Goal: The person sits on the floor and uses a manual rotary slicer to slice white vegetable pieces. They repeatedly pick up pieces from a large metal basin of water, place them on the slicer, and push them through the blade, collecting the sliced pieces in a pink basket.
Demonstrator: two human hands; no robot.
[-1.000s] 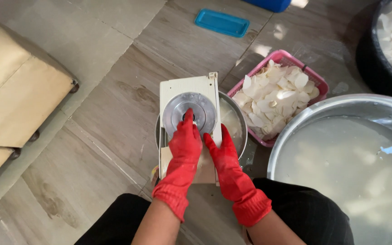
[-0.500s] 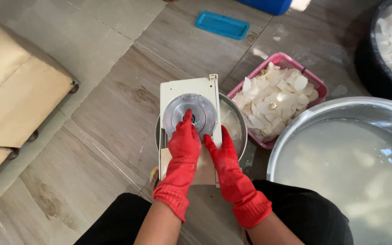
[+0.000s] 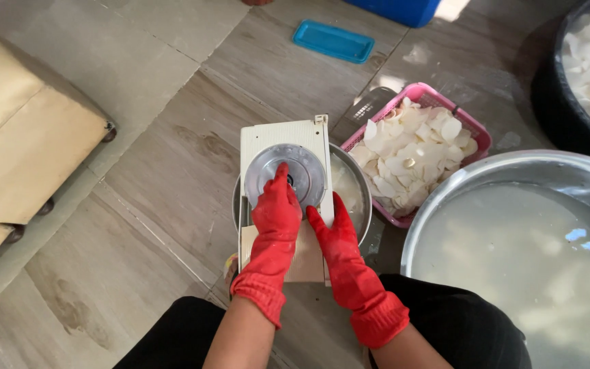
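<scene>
red rubber gloves on a cream slicer

both hands wear glossy red rubber gloves with rolled cuffs. the left hand (image 3: 276, 208) lies flat and pressed down, fingers together, on the cream plastic slicer (image 3: 283, 140), its fingertips reaching onto the round, shiny metal blade disc (image 3: 288, 172) set in the slicer's upper half. whether anything is trapped under its palm cannot be told. the right hand (image 3: 336, 236) rests just beside it, fingers extended along the slicer's right edge, open rather than clenched around anything.

the slicer is a flat rectangular board lying across a round steel bowl (image 3: 353, 198), whose rim shows just past the right hand.

beyond the right hand, a pink plastic basket (image 3: 476, 133) with a slotted wall holds pale, irregular white slices. further to the right sits a wide steel basin (image 3: 513, 171) filled with cloudy water and submerged pale pieces. a dark tub (image 3: 548, 102) of more white pieces stands at the far right.

ahead of the hands a flat blue plastic lid (image 3: 332, 41) lies on the wood-grain tiled floor (image 3: 151, 184). to the left of the left hand is a tan padded cushion (image 3: 22, 150).
</scene>
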